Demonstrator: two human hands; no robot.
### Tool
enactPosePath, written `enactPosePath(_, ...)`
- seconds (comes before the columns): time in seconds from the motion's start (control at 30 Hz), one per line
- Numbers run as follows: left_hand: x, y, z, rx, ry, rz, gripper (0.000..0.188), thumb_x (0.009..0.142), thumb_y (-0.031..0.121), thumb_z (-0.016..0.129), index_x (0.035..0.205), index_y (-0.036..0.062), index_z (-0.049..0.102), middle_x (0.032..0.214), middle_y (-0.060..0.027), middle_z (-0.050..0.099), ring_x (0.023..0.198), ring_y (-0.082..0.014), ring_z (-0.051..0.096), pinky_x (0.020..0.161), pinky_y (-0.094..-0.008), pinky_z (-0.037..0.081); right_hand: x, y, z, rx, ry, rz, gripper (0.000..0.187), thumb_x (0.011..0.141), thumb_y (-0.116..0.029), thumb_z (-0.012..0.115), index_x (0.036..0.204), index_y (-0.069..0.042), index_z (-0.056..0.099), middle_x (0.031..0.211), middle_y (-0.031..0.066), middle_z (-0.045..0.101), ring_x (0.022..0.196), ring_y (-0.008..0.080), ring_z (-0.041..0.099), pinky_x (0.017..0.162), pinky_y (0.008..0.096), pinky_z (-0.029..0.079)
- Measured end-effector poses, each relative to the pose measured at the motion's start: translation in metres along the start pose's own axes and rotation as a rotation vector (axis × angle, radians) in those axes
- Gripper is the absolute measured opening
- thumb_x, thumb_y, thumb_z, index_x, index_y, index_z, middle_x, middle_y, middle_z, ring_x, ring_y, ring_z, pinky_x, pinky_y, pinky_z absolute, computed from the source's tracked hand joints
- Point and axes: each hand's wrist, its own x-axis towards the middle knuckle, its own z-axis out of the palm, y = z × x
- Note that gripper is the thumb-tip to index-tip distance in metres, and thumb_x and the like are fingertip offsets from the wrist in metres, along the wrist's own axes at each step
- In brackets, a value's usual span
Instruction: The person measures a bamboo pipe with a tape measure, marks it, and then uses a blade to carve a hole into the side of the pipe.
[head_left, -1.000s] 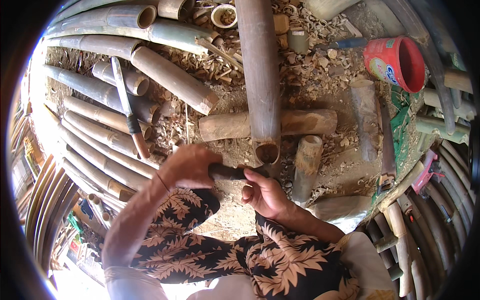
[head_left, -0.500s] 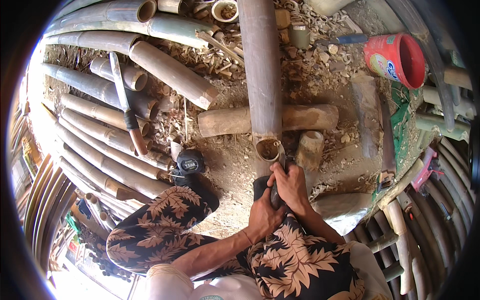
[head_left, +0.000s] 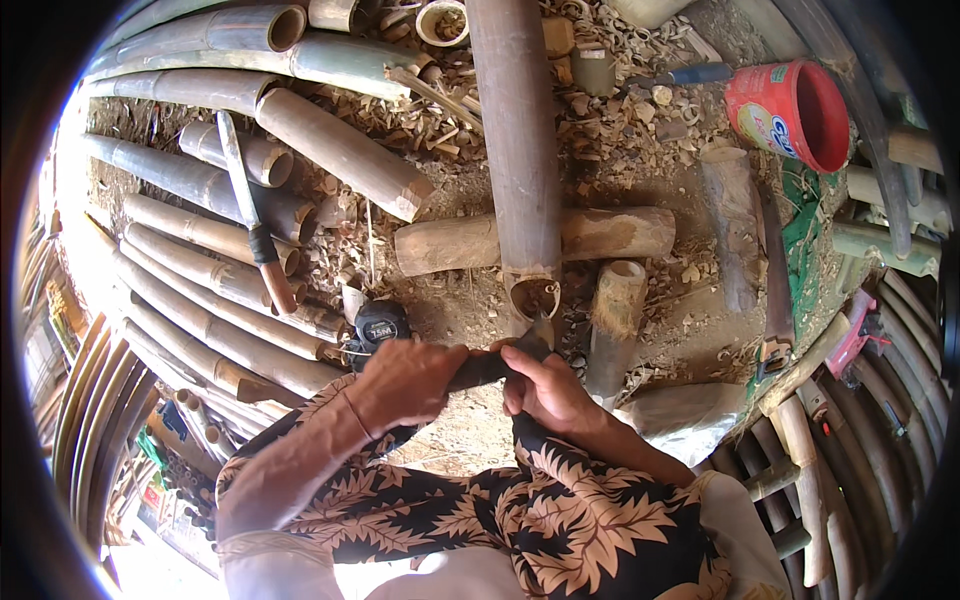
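A thick brown bamboo pole (head_left: 517,130) runs from the far edge toward me, its hollow cut end facing my lap. The near part rests on a shorter bamboo piece (head_left: 447,245) lying crosswise. My left hand (head_left: 405,383) is closed round the far-left end of a knife's dark wrapped handle (head_left: 480,371). My right hand (head_left: 545,390) grips the same knife closer to its blade, thumb on top. The blade, partly hidden, points at the lower rim of the pole's open end. Whether it touches the rim I cannot tell.
At left lie several bamboo poles (head_left: 200,285), with a long-bladed knife (head_left: 240,180) on them. A black tape measure (head_left: 381,322) sits near my left knee. Right of the pole are a short bamboo piece (head_left: 615,325), a saw (head_left: 774,300) and a red bucket (head_left: 825,120). Shavings cover the ground.
My left hand has swung left and outward with the handle end, so the knife has turned from pointing lengthwise to lying more crosswise. My right hand has shifted slightly down and left.
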Motion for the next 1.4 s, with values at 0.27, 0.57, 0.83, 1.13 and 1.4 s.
enactPosePath(0.27, 0.004, 0.043, 0.057, -0.107, 0.485, 0.105, 0.011, 0.087, 0.01, 0.058, 0.095, 0.0047, 0.054, 0.074, -0.0082, 0.062, 0.06, -0.0228, 0.063, 0.053, -0.0381, 0.052, -0.05, -0.027, 0.01, -0.36, 0.188, -0.145, 0.025, 0.098, -0.024, 0.056, 0.112, -0.004, 0.059, 0.093, 0.0068, 0.067, 0.051, 0.0125, 0.058, 0.048, 0.0236, 0.046)
enactPosePath(0.57, 0.001, 0.025, 0.018, -0.174, -0.013, -0.125, 0.029, 0.076, 0.019, 0.062, 0.103, 0.0067, 0.059, 0.075, -0.0143, 0.067, 0.072, -0.0332, 0.069, 0.065, -0.0443, 0.054, -0.01, -0.016, -0.004, -0.308, 0.157, 0.03, 0.029, 0.097, -0.03, 0.057, 0.11, -0.004, 0.06, 0.076, 0.0088, 0.067, 0.052, 0.0162, 0.059, 0.049, 0.031, 0.049)
enactPosePath(0.83, 0.046, 0.109, 0.107, -0.88, 0.245, -0.349, 0.053, 0.077, 0.017, 0.068, 0.124, 0.0017, 0.048, 0.079, -0.0262, 0.066, 0.072, -0.0458, 0.066, 0.068, -0.0485, 0.055, -0.006, 0.003, -0.05, -1.685, 0.474, -0.445, 0.033, 0.093, -0.022, 0.054, 0.119, -0.003, 0.058, 0.074, 0.0167, 0.06, 0.061, 0.0293, 0.063, 0.05, 0.0385, 0.05)
enactPosePath(1.13, 0.03, 0.095, 0.119, -0.919, 0.414, -0.195, 0.073, 0.077, 0.029, 0.072, 0.142, 0.0115, 0.042, 0.083, -0.0253, 0.068, 0.076, -0.0443, 0.066, 0.072, -0.0466, 0.055, -0.011, 0.002, -0.014, -1.556, 0.563, -0.415, 0.034, 0.099, -0.03, 0.046, 0.091, -0.001, 0.063, 0.074, 0.015, 0.068, 0.064, 0.0301, 0.066, 0.062, 0.0382, 0.052)
enactPosePath(1.4, 0.01, -0.003, 0.002, 0.031, 0.543, -0.135, 0.016, 0.08, 0.026, 0.071, 0.083, 0.0111, 0.066, 0.064, -0.0035, 0.064, 0.057, -0.0165, 0.064, 0.056, -0.0345, 0.054, 0.034, -0.008, 0.033, 0.017, -0.001, -0.308, 0.029, 0.097, -0.021, 0.058, 0.119, -0.003, 0.054, 0.101, 0.0169, 0.066, 0.078, 0.0277, 0.07, 0.074, 0.038, 0.061)
